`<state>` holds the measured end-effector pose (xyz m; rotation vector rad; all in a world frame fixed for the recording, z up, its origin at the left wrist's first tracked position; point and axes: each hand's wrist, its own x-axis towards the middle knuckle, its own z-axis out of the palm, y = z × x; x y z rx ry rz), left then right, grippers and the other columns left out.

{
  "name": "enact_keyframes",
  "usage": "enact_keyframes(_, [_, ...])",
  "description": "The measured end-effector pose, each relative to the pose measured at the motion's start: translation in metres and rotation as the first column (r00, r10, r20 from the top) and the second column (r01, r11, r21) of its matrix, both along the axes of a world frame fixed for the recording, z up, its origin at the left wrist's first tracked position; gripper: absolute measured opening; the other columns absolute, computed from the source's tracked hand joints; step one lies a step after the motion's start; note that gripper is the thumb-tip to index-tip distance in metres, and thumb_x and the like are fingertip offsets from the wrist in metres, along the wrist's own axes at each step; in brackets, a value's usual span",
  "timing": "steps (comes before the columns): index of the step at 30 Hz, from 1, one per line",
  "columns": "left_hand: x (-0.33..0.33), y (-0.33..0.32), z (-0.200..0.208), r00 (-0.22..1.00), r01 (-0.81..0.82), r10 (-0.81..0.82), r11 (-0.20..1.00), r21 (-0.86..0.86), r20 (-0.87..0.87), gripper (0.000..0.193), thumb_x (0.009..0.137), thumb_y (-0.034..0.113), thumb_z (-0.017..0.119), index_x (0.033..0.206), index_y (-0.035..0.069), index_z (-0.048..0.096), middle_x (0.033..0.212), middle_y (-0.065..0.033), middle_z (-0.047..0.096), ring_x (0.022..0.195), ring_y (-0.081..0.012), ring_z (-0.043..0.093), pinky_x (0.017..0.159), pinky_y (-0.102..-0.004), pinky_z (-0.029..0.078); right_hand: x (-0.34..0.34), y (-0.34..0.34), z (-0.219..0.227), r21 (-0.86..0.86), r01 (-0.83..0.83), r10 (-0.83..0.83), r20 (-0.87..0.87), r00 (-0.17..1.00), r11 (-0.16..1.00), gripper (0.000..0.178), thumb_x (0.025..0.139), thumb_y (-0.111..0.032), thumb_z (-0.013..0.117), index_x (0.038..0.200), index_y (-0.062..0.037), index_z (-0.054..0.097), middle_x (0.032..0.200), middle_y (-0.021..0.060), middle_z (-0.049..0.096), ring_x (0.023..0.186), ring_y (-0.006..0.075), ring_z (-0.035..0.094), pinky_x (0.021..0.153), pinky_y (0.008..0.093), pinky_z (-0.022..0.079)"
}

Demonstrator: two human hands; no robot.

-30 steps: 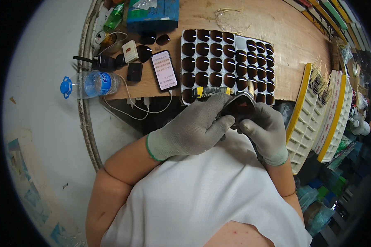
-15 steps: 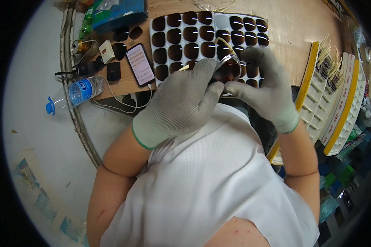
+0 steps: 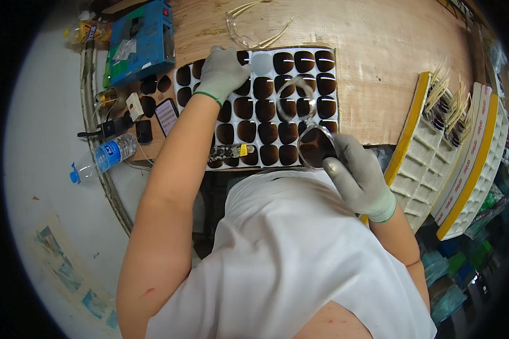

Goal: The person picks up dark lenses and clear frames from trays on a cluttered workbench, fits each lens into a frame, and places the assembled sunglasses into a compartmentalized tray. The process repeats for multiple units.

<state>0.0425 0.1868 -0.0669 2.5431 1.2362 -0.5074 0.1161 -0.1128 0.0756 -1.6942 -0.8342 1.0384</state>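
Note:
My right hand [image 3: 359, 175], in a grey-white glove, pinches a clear spectacle frame [image 3: 296, 85] near the front edge of the lens sheet. A dark brown lens [image 3: 315, 146] sits in the rim closest to my fingers; the other rim looks see-through, with the sheet showing behind it. My left hand [image 3: 223, 72], gloved too, reaches to the far part of the white lens sheet [image 3: 261, 63]. Its thumb and fingers are apart, around a brown lens [image 3: 243, 57]. Rows of brown lenses [image 3: 263, 87] fill most of the sheet, and one far-row spot shows pale.
A speckled tool with a yellow piece [image 3: 232, 151] lies on the sheet's near part. Left are a phone [image 3: 167, 116], a water bottle [image 3: 108, 153], loose dark lenses [image 3: 144, 131] and a blue box [image 3: 144, 42]. Another clear frame [image 3: 246, 39] lies behind; yellow-edged racks [image 3: 418, 152] stand right.
My left hand has let go of the spectacle frame and stretched forward over the sheet. My right hand has drawn back with the frame. The view has shifted, uncovering the sheet and the speckled tool.

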Motion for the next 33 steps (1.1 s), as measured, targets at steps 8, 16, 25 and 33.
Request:
enact_keyframes(8, [-0.056, -0.038, 0.062, 0.844, 0.113, 0.099, 0.928, -0.356, 0.526, 0.030, 0.091, 0.025, 0.070, 0.107, 0.000, 0.065, 0.097, -0.0139, 0.072, 0.088, -0.0224, 0.068, 0.081, -0.0353, 0.053, -0.015, -0.021, -0.024, 0.104, -0.091, 0.115, -0.266, 0.957, 0.990, 0.066, 0.081, 0.007, 0.046, 0.145, 0.0096, 0.030, 0.115, 0.0188, 0.067, 0.107, 0.0215, 0.066, 0.099, 0.0333, 0.051])
enact_keyframes(16, [-0.162, -0.109, 0.114, 0.583, 0.281, 0.725, 0.245, -0.928, 0.368, 0.022, 0.093, 0.011, 0.072, 0.105, -0.001, 0.058, 0.091, -0.0069, 0.062, 0.075, -0.0107, 0.062, 0.067, -0.0253, 0.053, -0.091, 0.025, 0.012, -0.023, -0.113, 0.109, -0.146, 0.983, 0.993, 0.038, 0.091, -0.002, 0.061, 0.127, 0.0041, 0.050, 0.098, 0.0141, 0.071, 0.088, 0.0154, 0.070, 0.079, 0.0289, 0.055])
enact_keyframes(25, [-0.250, -0.083, 0.134, 0.619, 0.451, 0.744, -0.072, -0.890, 0.253, 0.023, 0.099, 0.016, 0.067, 0.115, -0.001, 0.069, 0.093, -0.0019, 0.069, 0.086, -0.0056, 0.062, 0.076, -0.0225, 0.052, -0.152, 0.043, 0.009, 0.285, -0.229, 0.284, -0.169, 0.944, 0.931, 0.034, 0.104, -0.023, 0.055, 0.116, 0.0067, 0.067, 0.092, 0.0111, 0.073, 0.081, 0.0136, 0.068, 0.076, 0.0278, 0.055])
enact_keyframes(33, [-0.271, -0.082, 0.132, 0.634, 0.448, 0.585, 0.255, -0.857, 0.506, 0.033, 0.100, 0.029, 0.068, 0.108, -0.002, 0.073, 0.084, 0.0009, 0.061, 0.081, -0.0054, 0.053, 0.071, -0.0225, 0.045, -0.207, 0.036, 0.010, 0.089, 0.030, 0.002, -0.339, 0.941, 0.996, 0.025, 0.103, -0.012, 0.053, 0.114, 0.0067, 0.065, 0.092, 0.0105, 0.071, 0.083, 0.0133, 0.069, 0.078, 0.0271, 0.056])
